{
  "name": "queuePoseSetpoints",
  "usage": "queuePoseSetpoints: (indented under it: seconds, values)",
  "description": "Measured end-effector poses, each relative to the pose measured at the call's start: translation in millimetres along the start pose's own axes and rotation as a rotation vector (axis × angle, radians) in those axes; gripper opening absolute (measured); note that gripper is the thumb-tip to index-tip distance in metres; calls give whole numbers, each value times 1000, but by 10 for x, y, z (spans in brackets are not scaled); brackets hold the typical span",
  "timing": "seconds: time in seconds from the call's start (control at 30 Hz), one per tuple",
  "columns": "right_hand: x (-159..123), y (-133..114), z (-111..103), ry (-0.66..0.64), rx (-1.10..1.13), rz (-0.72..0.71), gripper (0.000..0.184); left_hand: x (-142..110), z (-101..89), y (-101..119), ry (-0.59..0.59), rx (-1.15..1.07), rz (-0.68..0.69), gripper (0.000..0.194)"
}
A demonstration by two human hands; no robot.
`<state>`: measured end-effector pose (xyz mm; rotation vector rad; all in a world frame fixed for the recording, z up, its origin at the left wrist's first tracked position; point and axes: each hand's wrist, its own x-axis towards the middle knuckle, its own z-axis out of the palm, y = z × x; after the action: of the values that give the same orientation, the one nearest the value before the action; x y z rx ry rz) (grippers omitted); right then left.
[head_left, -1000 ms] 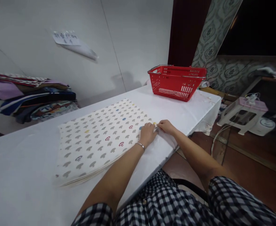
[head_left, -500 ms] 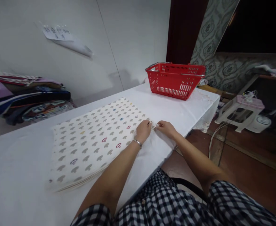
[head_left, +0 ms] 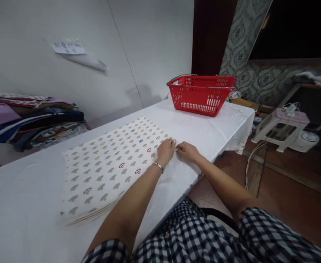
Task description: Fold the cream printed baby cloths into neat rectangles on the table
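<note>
The folded cream cloth (head_left: 109,164), printed with grey mushroom-like motifs and a few red, blue and yellow ones, lies flat on the white-covered table (head_left: 201,128). Its long axis runs along the table, slanting from the lower left of the view up toward the red basket (head_left: 197,96) at the far right. One short end faces left; the other faces the basket, and its near corner is at the hands. Along the long side toward the person, several stacked layers show at the edge.

The left hand (head_left: 166,151), with a bracelet (head_left: 158,167) on the wrist, rests at that near right corner, fingers curled in, thumb and forefinger closed on a small pale bit of the cloth. The right hand (head_left: 187,151) is just beside it, fingers bent inward and tips at the same corner; whether they pinch any fabric cannot be told.
</note>
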<state>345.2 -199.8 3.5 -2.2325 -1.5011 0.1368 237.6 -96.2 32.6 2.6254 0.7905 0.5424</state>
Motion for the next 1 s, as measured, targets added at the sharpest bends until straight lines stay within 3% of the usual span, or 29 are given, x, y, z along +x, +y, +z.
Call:
queuePoseSetpoints:
  seconds: [0.17,0.33,0.53,0.63,0.8,0.9,1.0]
  values:
    - [24,-5,47,47,-9,43,22,-2,-31,3,8,20,12,18]
    - [-104,96,112,254,103,-86,28,-32,-68,9,8,60,46,20]
    - [-187,182,181,445,308,-70,29,-82,30,51,-8,133,220,18]
    - [-209,179,191,440,464,10,28,-96,45,73,25,175,290,19]
    - [-234,200,227,376,697,61,29,-101,-22,89,179,278,375,25]
    - [-221,201,255,362,856,70,30,-127,27,65,48,352,496,19]
    - [-204,175,247,326,1008,111,29,-167,128,34,-19,296,477,17]
